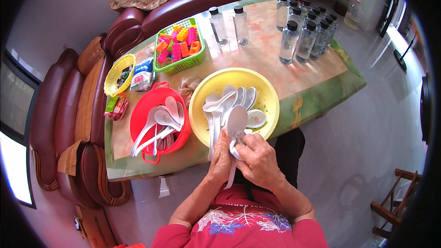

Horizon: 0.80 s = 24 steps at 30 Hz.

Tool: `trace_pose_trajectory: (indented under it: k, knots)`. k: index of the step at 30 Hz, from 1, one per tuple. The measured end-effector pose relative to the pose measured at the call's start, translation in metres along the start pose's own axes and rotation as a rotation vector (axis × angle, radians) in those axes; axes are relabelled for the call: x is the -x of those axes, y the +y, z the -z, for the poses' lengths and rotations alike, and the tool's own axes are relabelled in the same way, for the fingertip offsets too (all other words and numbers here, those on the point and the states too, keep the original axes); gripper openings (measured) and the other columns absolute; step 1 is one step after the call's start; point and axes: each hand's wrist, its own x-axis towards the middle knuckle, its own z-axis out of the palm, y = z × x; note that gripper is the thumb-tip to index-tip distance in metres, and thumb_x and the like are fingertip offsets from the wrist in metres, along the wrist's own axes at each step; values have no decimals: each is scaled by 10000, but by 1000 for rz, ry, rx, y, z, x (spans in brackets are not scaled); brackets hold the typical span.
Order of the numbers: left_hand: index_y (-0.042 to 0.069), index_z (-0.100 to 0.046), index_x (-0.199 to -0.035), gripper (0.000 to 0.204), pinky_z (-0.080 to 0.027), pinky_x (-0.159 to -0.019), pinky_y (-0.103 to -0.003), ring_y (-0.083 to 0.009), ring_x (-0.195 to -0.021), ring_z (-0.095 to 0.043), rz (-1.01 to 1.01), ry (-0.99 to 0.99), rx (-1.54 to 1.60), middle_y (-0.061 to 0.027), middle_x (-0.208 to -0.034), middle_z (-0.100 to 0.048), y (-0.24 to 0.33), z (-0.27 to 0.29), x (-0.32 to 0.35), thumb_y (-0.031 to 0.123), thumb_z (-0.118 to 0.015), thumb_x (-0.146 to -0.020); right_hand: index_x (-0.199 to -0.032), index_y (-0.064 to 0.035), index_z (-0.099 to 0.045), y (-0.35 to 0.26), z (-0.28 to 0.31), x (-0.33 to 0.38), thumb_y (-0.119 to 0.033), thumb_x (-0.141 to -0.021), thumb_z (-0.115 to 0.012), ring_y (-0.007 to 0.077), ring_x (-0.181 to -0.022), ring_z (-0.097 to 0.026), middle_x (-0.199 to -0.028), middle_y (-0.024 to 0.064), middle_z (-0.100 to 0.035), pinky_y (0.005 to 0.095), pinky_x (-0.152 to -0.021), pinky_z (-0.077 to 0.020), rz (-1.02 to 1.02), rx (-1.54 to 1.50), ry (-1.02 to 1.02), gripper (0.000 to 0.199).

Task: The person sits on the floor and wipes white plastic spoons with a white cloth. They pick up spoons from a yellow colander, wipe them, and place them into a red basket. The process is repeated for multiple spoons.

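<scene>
My left hand (220, 158) is closed around a white rice paddle (237, 118), its broad head up and its handle hanging below. Against that handle, my right hand (259, 160) pinches a small white piece (236, 150); whether it is cloth or a spoon I cannot tell. Both hands are at the near rim of a yellow colander (197, 103), which holds several white soup spoons (220, 104), one with a flower print (256, 119). To its left, a red basin (138, 110) with side handles contains white spoons and ladles (168, 118).
On the stone-topped table (312, 94), a green basket (177, 68) holds toy blocks. Left of it are a yellow basket (110, 80) and packets (143, 76). Two bottles (241, 30) stand far back; several more (305, 41) cluster right. A wooden stool (395, 206) is on the floor.
</scene>
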Motion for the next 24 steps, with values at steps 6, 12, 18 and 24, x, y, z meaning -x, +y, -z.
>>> trace_pose_trajectory:
  k: [6, 12, 18, 24]
  knots:
    - [45, -501, -1074, 476, -454, -700, -260, -127, -772, -504, 6, -48, 278, -56, -925, -542, 2, 8, -10, 481, -343, -966, -1042, -44, -632, -7, -4, 20, -83, -690, -675, 274, -814, -541, -924, 101, -556, 376, -725, -473, 56, -123, 17, 356]
    - [55, -494, -1042, 431, -428, -722, -283, -144, -779, -485, -41, -75, 551, -62, -954, -516, 8, 3, -12, 450, -333, -975, -992, -68, -651, -7, -8, 39, -73, -671, -703, 256, -777, -542, -884, 73, -565, 360, -681, -475, 89, -274, 3, 325]
    - [57, -477, -1166, 440, -479, -813, -319, -169, -898, -559, 109, -10, 430, -80, -996, -579, 0, 4, -1, 428, -330, -982, -957, -81, -641, 4, -15, 14, -67, -614, -696, 269, -777, -543, -856, 78, -560, 378, -673, -467, 72, -51, 202, 347]
    - [38, -454, -1253, 526, -442, -926, -345, -200, -1038, -546, 130, -16, 367, -93, -1149, -565, 9, 0, -1, 454, -276, -984, -1012, -66, -628, 2, -10, -8, -68, -664, -669, 291, -837, -549, -903, 105, -560, 376, -717, -467, 9, -42, 121, 351]
